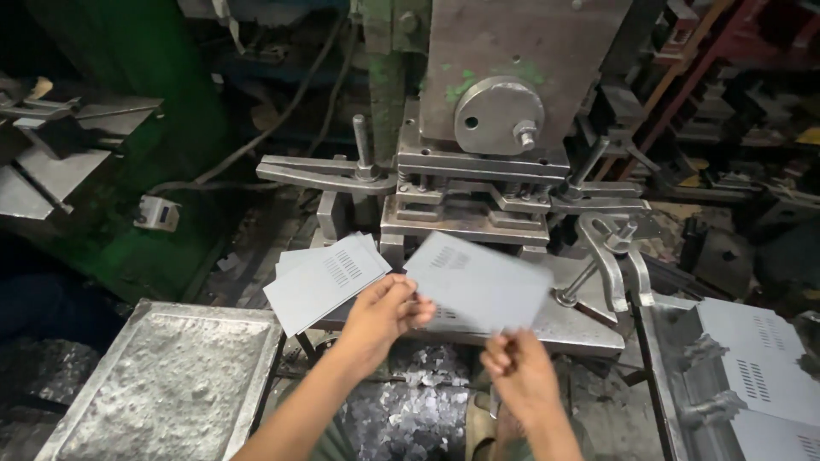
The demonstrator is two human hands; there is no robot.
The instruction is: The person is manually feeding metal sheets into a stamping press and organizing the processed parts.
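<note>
Both hands meet near the camera on one grey sheet-metal plate (480, 282): left hand (384, 312) pinches its left edge, right hand (517, 369) pinches its near edge. Plate is flat, motion-blurred, slotted near the far edge, held before the press die (465, 218). Slotted plates stacked left (325, 277) and right (756, 367); judged mid-batch.

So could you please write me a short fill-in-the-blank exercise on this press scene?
1. The left hand and right hand hold one grey metal ____.
2. Its punched slots are arranged in ____.
3. The stack of sheets lies to the ____ of it.
4. The tray at lower left is ____ in colour.

Answers: sheet; rows; left; grey
</note>
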